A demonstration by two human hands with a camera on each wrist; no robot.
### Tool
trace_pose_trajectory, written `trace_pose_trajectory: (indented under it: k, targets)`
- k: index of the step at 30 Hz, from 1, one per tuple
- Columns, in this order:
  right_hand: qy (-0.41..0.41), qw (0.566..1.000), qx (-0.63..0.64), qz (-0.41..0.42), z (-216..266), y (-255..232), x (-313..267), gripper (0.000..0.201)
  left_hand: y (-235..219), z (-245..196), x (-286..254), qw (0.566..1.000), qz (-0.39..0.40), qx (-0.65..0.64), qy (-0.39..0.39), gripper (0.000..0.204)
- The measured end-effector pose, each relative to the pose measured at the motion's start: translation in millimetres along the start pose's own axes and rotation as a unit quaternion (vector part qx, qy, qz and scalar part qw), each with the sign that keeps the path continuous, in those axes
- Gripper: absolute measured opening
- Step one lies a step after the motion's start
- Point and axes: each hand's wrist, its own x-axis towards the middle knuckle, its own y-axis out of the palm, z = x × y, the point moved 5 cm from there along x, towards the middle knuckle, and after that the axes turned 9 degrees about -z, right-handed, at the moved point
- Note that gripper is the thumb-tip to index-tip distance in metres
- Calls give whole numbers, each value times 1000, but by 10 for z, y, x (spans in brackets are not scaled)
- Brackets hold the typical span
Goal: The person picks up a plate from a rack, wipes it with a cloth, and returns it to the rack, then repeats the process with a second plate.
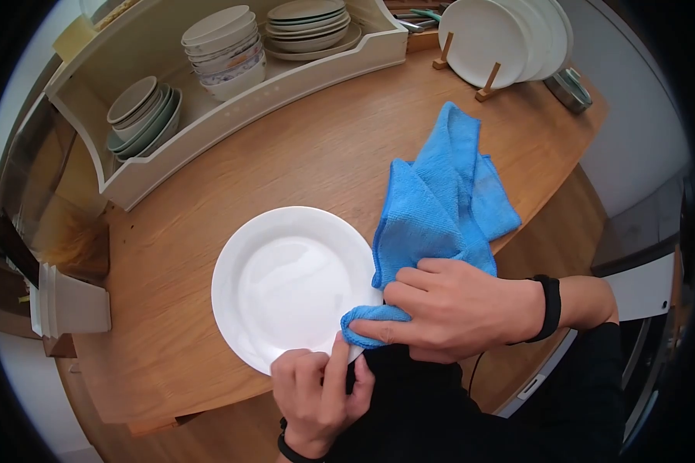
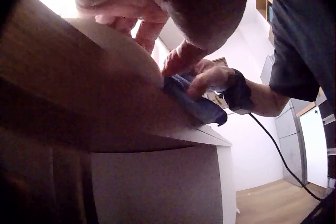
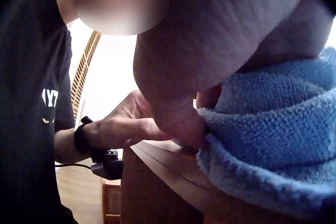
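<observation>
A white plate (image 1: 286,285) lies on the wooden table near its front edge. My right hand (image 1: 459,309) grips a blue cloth (image 1: 432,208) at the plate's lower right rim, a fold of it under the index finger; the rest spreads over the table behind. At the front rim my left hand (image 1: 316,393) holds the plate, fingers on the rim close to the cloth fold. In the left wrist view the cloth (image 2: 194,103) hangs past the rim below the right hand. The right wrist view shows thick cloth folds (image 3: 273,129) against the right hand.
A cream shelf (image 1: 247,116) with stacked bowls (image 1: 224,50) and small plates (image 1: 309,27) runs along the back. White plates (image 1: 483,42) stand in a wooden rack at the back right, beside a metal container (image 1: 569,91). A white bin (image 1: 73,305) is at the left.
</observation>
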Motion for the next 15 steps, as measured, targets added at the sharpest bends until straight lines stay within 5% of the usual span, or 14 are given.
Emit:
trace_pose_trajectory:
  k: [10,15]
  targets:
    - [27,998,-33,40,-240,-73,269,44,-357,444,-175,998,21,37,-55,39]
    - [61,989,-98,97,-323,-34,570,43,-277,393,-210,1000,9,-9,-24,39]
